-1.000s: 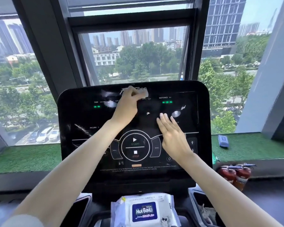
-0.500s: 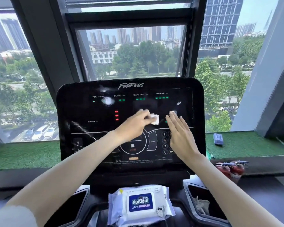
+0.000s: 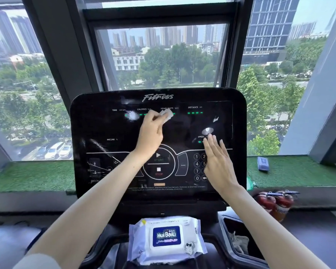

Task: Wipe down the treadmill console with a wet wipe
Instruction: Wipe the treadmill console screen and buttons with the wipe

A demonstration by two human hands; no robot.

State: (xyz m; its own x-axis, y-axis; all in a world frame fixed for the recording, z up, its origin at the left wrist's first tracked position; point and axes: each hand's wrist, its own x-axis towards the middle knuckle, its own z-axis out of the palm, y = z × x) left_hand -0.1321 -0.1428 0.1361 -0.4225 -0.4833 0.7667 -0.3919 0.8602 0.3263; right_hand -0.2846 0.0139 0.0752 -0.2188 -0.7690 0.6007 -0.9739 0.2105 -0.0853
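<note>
Black moulded tray [image 3: 211,249] fills the near edge of the view, and at six o'clock on it lies a pack of wet wipes [image 3: 166,239], label up. At four o'clock a side pocket [image 3: 228,224] holds a crumpled grey cloth [image 3: 240,242]. Both bare forearms reach up to the treadmill console [image 3: 109,129]. The right hand [image 3: 217,162] lies flat on the number keypad at the panel's three o'clock, fingers straight and together, grasping nothing. The left hand [image 3: 150,131] pinches a folded wet wipe [image 3: 167,115] and presses it to the glass at the panel's twelve o'clock, beside the HEART RATE label. Farther off, at three o'clock, two red fire extinguishers [image 3: 275,202] stand below a green turf sill [image 3: 299,177] that bears a small blue object [image 3: 262,163]. Beyond the window [image 3: 163,59] are trees and towers.
</note>
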